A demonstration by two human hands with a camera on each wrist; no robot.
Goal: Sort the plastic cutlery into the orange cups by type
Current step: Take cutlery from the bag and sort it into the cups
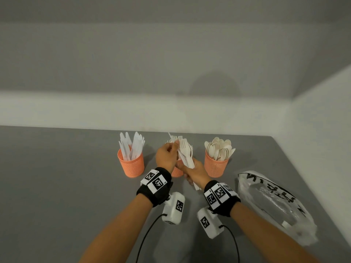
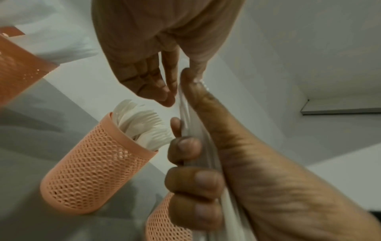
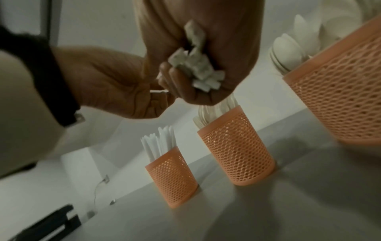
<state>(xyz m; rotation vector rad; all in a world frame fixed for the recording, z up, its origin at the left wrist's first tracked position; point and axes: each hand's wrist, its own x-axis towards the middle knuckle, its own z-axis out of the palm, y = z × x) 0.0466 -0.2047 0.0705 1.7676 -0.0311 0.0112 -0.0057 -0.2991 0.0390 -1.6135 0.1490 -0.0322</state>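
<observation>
Three orange mesh cups stand in a row on the grey table [image 1: 57, 177]. White knives fill the left cup [image 1: 131, 164] [image 3: 171, 179]. The middle cup [image 1: 177, 172] [image 2: 97, 163] [image 3: 237, 154] holds forks and is half hidden behind my hands in the head view. Spoons fill the right cup [image 1: 216, 165] [image 3: 338, 97]. Above the middle cup, my right hand [image 1: 190, 168] grips a bundle of white forks [image 1: 187, 154] by the handles, whose ends [image 3: 198, 70] show in the right wrist view. My left hand [image 1: 174, 145] [image 2: 175, 91] pinches a fork near the top of that bundle.
A crumpled clear plastic bag [image 1: 275, 204] with black lettering lies at the right, near the table's right edge. The wall runs close behind the cups. Wrist camera cables hang below my forearms. A black object [image 3: 47, 225] lies at the far left of the right wrist view.
</observation>
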